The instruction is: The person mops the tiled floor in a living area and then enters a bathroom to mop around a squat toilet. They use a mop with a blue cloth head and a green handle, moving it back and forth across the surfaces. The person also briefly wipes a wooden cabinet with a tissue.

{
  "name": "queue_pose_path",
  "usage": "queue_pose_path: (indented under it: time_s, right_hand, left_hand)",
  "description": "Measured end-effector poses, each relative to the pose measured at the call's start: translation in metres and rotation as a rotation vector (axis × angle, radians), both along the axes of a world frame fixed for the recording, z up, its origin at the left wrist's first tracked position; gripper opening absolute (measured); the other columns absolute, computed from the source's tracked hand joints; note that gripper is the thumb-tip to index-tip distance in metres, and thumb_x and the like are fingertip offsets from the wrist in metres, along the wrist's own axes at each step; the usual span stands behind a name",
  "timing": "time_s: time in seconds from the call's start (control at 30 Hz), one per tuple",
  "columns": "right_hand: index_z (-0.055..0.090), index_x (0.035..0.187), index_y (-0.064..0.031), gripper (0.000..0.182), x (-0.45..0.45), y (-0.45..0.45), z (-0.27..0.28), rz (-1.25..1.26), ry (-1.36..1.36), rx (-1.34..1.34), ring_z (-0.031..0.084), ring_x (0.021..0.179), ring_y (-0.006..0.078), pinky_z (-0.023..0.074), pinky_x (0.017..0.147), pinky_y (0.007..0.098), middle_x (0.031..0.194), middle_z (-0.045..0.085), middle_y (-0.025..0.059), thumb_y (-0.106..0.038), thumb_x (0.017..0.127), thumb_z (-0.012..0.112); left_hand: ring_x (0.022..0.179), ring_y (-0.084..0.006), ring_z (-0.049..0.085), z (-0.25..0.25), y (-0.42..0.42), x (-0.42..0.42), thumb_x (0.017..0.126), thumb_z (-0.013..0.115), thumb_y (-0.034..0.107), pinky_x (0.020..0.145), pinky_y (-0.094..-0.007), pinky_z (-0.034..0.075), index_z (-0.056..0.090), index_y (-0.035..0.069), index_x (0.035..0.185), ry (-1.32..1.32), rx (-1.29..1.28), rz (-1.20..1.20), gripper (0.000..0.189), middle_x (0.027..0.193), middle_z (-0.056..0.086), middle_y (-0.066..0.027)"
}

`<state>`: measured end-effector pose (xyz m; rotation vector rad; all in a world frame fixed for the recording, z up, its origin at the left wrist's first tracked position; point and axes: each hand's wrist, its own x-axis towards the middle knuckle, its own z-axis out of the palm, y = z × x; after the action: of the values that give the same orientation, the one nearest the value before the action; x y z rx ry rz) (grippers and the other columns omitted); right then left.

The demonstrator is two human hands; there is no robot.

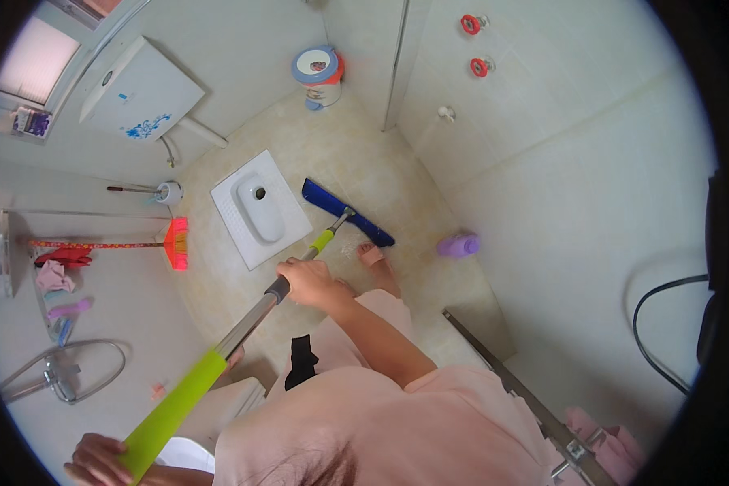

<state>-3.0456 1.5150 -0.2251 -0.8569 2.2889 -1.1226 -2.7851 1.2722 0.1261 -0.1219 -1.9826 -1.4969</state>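
Note:
My left hand (100, 458) is wrapped round the upper end of a long pole's lime green grip (176, 407), at the lower left. Further down the steel pole, my right hand (307, 280) is closed just below its grey collar. The pole slants away to a wide blue floor squeegee or broom head (346, 212), which lies on the beige tiled floor between a white squat toilet (267, 212) and my foot in a pink slipper (372, 254). Small light specks or bubbles show on the floor beside the head.
A lidded bin (319, 70) stands in the far corner. Right of the blue head is a purple bottle (458, 245). An orange broom (175, 244) and a toilet brush holder (170, 193) are by the left wall. A metal door track (486, 352) runs at lower right.

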Motion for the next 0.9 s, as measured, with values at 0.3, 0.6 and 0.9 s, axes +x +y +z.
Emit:
queue_pose_path:
  time_s: [0.3, 0.6, 0.9]
  right_hand:
    - [0.056, 0.089, -0.0090, 0.021, 0.017, 0.069, -0.028, -0.205, -0.088, 0.093, 0.060, 0.082, 0.0332, 0.0465, 0.069, 0.0426, 0.091, 0.059, 0.0112, -0.011, 0.069, 0.063]
    - [0.059, 0.084, -0.0132, 0.019, 0.071, 0.097, -0.034, -0.105, -0.160, 0.187, 0.061, 0.081, 0.0318, 0.0477, 0.069, 0.0427, 0.084, 0.063, 0.0095, -0.022, 0.068, 0.065]
    - [0.061, 0.078, -0.0153, 0.010, 0.107, 0.216, -0.046, -0.429, -0.156, 0.358, 0.063, 0.077, 0.0306, 0.0482, 0.064, 0.0432, 0.080, 0.064, 0.0068, -0.023, 0.072, 0.063]
  left_hand:
    - [0.051, -0.0094, 0.050, -0.039, 0.070, -0.117, 0.064, 0.079, 0.015, 0.069, -0.0369, 0.052, 0.042, 0.014, 0.077, -0.132, 0.150, -0.393, 0.040, 0.057, 0.047, 0.0047]
    - [0.051, -0.0108, 0.051, -0.027, 0.091, -0.152, 0.073, 0.072, 0.020, 0.060, -0.0302, 0.051, 0.035, 0.012, 0.087, -0.076, 0.254, -0.273, 0.041, 0.059, 0.046, 0.0035]
    - [0.053, -0.0148, 0.051, -0.086, 0.166, -0.167, 0.075, 0.071, 0.012, 0.068, -0.0398, 0.054, 0.036, 0.012, 0.088, -0.252, 0.447, -0.462, 0.037, 0.060, 0.045, -0.0008]
